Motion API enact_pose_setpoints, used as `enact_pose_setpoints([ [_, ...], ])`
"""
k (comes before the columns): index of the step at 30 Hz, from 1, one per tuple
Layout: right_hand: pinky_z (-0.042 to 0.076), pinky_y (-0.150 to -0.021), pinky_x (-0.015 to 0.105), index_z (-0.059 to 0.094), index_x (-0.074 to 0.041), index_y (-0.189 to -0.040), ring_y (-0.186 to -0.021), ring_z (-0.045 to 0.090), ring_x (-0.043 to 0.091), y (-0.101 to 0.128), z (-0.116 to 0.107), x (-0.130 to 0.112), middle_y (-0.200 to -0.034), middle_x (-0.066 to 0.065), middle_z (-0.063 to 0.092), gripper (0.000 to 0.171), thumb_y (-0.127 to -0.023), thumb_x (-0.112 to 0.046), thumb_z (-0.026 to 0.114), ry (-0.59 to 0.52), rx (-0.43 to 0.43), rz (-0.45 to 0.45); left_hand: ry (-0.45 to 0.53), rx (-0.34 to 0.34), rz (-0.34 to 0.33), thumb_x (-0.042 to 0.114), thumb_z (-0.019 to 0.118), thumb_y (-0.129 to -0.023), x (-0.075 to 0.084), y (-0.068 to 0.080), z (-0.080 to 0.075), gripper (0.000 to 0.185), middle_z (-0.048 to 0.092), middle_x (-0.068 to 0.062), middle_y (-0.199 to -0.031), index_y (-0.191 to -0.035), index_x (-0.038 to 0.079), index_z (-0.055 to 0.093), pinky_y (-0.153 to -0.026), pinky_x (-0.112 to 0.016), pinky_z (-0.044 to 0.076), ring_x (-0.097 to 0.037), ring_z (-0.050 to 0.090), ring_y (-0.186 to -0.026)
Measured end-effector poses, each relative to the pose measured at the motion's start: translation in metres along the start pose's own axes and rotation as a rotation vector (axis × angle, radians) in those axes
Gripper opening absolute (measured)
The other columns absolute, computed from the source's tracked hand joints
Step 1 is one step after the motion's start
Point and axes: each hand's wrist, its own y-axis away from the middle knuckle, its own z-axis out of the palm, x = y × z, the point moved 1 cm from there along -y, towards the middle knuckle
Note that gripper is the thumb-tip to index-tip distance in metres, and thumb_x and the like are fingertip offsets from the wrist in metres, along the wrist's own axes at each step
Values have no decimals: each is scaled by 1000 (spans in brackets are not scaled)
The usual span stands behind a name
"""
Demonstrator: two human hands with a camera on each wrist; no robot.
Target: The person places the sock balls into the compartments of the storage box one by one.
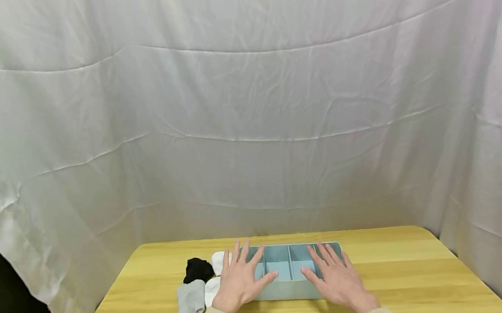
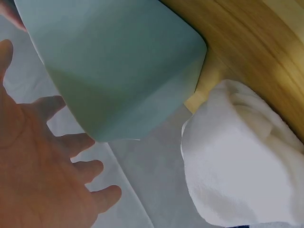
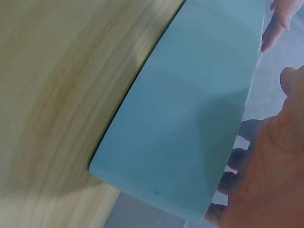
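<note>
A blue-grey box [image 1: 286, 290] with several compartments in a row stands on the table, and the compartments that show hold nothing. Over its left end my left hand [image 1: 244, 280] hovers palm down with straight, spread fingers. My right hand [image 1: 335, 278] is held the same way over the right end, thumb pointing inward. In the left wrist view, a folded white cloth bundle [image 2: 242, 156] lies beside the box's corner. The right wrist view shows the box's long front wall [image 3: 175, 109] with the right fingers past its top rim. Neither hand holds anything.
Left of the box sit a black cloth bundle [image 1: 198, 270], a folded grey cloth [image 1: 191, 300] and two white bundles, one behind [image 1: 218, 263] and one in front [image 1: 211, 290], partly hidden by the left hand. The wooden table [image 1: 407, 272] is enclosed by pale curtains [image 1: 263, 95].
</note>
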Motion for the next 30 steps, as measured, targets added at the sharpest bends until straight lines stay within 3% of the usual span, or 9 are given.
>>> enact_pose_setpoints([
  [10,9,-116,66,35,-15,-153,-148,19,40,-2,-3,3,-161,16,24,74,-98,-64,36,35,65,-10,41,36,-23,71,45,-91,-8,4,-2,71,30,-14,-159,-149,30,43,-116,-64,12,-39,15,-150],
  [18,9,-115,67,32,-16,-154,-149,16,38,0,1,9,-162,14,20,73,-99,-63,35,8,41,-23,65,12,-32,73,41,-91,-13,8,-6,72,29,-14,-159,-149,31,42,-116,-64,12,-40,15,-149],
  [24,9,-115,66,33,-15,-154,-149,16,38,3,4,11,-162,15,22,70,-100,-61,34,-27,47,-32,4,89,-41,71,43,-92,-25,11,-6,69,38,-15,-155,-146,30,47,-116,-61,20,-40,26,-146],
  [30,16,-115,64,42,-10,-149,-146,24,41,4,4,16,-157,18,31,62,-102,-51,40,-68,145,-53,54,156,-64,63,49,-94,-34,13,-10,62,45,-16,-149,-142,25,53,-112,-62,27,-40,37,-140],
])
